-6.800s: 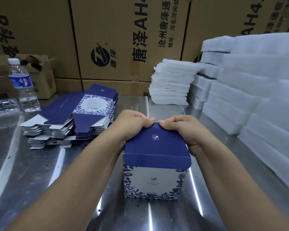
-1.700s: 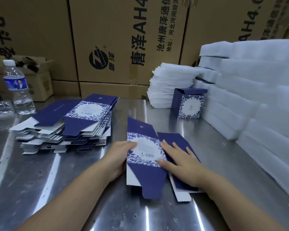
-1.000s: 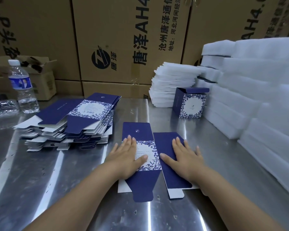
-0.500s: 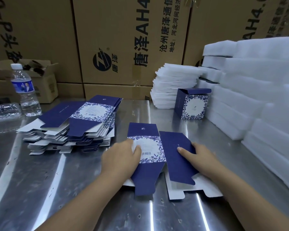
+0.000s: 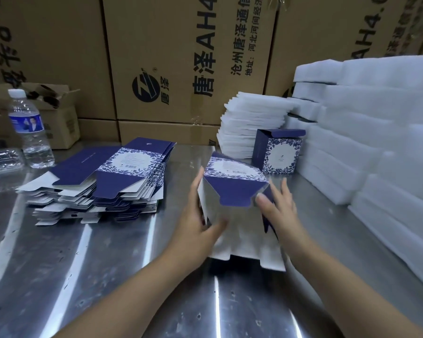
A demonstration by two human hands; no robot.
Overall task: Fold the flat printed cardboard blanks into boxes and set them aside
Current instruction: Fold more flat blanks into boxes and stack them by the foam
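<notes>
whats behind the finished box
A stack of white foam sheets stands behind the finished box, brown cartons further back. The box covers the stack's lower right corner.

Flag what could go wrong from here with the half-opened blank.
The blank, half-opened between left hand and right hand, may skew or crease under uneven pressure. Its loose blue flap hangs forward and could get bent. The finished box stands just behind; a forward shove might knock it.
</notes>
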